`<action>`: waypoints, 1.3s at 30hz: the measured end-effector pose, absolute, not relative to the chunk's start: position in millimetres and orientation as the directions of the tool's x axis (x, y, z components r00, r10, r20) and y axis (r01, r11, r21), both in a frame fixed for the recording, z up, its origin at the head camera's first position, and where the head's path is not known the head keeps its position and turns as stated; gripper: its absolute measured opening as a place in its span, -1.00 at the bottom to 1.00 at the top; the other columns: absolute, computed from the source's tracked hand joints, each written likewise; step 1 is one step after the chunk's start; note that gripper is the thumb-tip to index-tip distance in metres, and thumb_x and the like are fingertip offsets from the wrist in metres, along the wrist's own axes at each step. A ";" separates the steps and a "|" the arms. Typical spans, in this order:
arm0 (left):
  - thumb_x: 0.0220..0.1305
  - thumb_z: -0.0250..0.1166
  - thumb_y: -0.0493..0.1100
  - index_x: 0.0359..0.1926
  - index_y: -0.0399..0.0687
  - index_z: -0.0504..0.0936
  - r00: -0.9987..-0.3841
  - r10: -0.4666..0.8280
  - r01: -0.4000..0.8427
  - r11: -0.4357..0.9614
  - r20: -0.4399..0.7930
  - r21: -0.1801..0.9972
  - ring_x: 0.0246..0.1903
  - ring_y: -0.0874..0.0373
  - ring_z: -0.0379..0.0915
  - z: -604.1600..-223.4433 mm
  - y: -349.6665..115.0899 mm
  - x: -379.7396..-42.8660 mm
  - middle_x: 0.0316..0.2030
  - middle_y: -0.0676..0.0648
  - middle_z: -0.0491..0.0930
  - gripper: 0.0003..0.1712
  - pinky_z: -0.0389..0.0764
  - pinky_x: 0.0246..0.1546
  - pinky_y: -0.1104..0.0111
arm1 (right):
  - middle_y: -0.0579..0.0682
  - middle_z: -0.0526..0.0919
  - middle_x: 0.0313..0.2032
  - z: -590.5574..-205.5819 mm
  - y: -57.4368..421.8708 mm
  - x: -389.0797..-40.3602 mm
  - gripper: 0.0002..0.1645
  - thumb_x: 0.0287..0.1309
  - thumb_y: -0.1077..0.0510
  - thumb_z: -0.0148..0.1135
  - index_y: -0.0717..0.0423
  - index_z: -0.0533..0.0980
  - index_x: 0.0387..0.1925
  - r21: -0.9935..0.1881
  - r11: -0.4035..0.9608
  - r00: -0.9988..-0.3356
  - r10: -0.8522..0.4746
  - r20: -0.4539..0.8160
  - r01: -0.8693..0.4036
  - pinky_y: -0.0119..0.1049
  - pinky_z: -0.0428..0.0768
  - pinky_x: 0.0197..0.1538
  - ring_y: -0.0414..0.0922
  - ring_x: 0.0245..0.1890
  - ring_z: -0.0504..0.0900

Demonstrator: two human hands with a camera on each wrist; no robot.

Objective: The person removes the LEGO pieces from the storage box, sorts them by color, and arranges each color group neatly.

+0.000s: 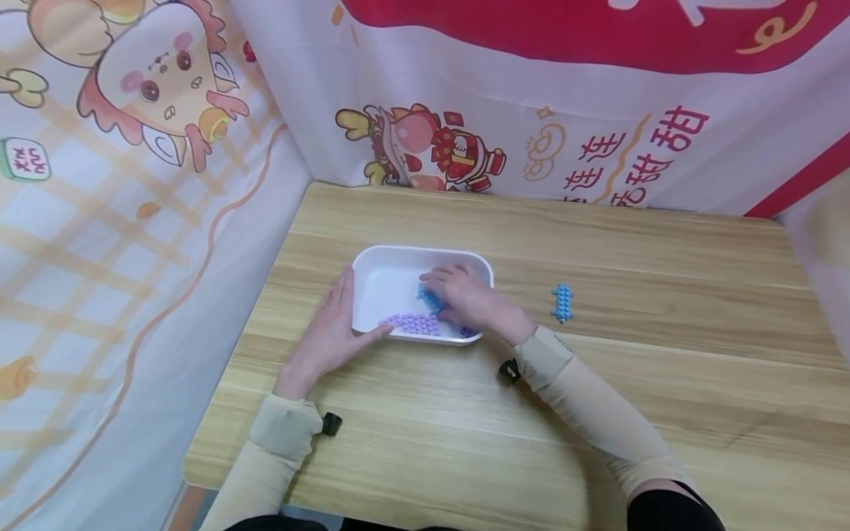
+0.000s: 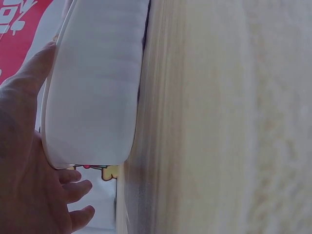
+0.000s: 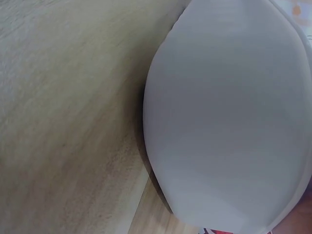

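One white tray (image 1: 385, 287) sits on the counter (image 1: 412, 420). Two hands work at it, well apart: the left hand (image 1: 328, 332), thumb and fingers spread, rests against its left end; the right hand (image 1: 468, 299) reaches inside, touching one blue piece (image 1: 429, 299) (whether it pinches it, I cannot tell). Two patches of purple studs (image 1: 418, 324) show along the near side, perhaps one piece. One more blue studded piece (image 1: 562, 303) lies right of the tray.
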State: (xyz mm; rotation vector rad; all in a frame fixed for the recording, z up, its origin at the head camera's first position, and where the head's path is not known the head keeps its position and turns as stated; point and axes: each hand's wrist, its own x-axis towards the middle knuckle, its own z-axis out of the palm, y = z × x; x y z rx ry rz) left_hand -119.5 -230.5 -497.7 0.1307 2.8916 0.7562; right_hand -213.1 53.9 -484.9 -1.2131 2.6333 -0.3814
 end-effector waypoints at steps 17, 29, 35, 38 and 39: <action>0.24 0.23 0.75 0.77 0.03 -0.57 -0.984 0.130 0.057 0.876 -0.122 0.480 0.79 -0.32 -0.29 -495.7 -230.1 -117.8 0.81 -0.23 -0.39 0.62 -0.09 0.81 -0.20 | 0.10 0.71 0.36 -488.2 58.2 -212.7 -0.23 0.18 -0.07 0.67 0.10 0.62 0.35 -0.405 0.605 -0.655 -0.755 -0.019 -0.686 0.30 0.10 0.79 0.12 0.49 0.55; 0.24 0.26 0.73 0.77 0.02 -0.57 -0.984 0.126 0.048 0.871 -0.128 0.488 0.79 -0.32 -0.29 -494.8 -230.3 -116.4 0.81 -0.22 -0.40 0.63 -0.08 0.80 -0.23 | 0.12 0.75 0.28 -472.0 73.6 -204.8 -0.23 0.08 -0.07 0.74 0.14 0.67 0.26 -0.452 0.564 -0.688 -0.706 0.171 -0.691 0.39 0.15 0.75 0.14 0.43 0.60; 0.23 0.24 0.75 0.77 0.03 -0.57 -0.983 0.129 0.050 0.870 -0.129 0.490 0.79 -0.30 -0.31 -496.0 -229.2 -116.8 0.81 -0.21 -0.41 0.64 -0.11 0.81 -0.21 | 0.12 0.72 0.32 -464.6 90.4 -198.5 -0.23 0.10 -0.07 0.74 0.13 0.66 0.28 -0.485 0.594 -0.732 -0.662 0.159 -0.642 0.30 0.05 0.80 0.12 0.46 0.57; 0.22 0.24 0.75 0.77 0.03 -0.57 -0.984 0.128 0.052 0.869 -0.122 0.493 0.79 -0.30 -0.31 -495.6 -229.1 -116.2 0.81 -0.20 -0.41 0.64 -0.11 0.81 -0.22 | 0.12 0.72 0.31 -462.7 98.9 -197.5 -0.23 0.08 -0.04 0.75 0.14 0.67 0.28 -0.499 0.597 -0.746 -0.643 0.172 -0.629 0.28 0.05 0.80 0.12 0.42 0.57; 0.23 0.24 0.75 0.77 0.04 -0.57 -0.985 0.127 0.052 0.868 -0.120 0.493 0.79 -0.30 -0.31 -495.7 -229.3 -116.0 0.81 -0.20 -0.41 0.63 -0.10 0.81 -0.22 | 0.13 0.73 0.30 -462.0 101.4 -197.3 -0.23 0.06 -0.03 0.76 0.15 0.67 0.27 -0.504 0.594 -0.748 -0.639 0.178 -0.627 0.28 0.05 0.80 0.13 0.41 0.57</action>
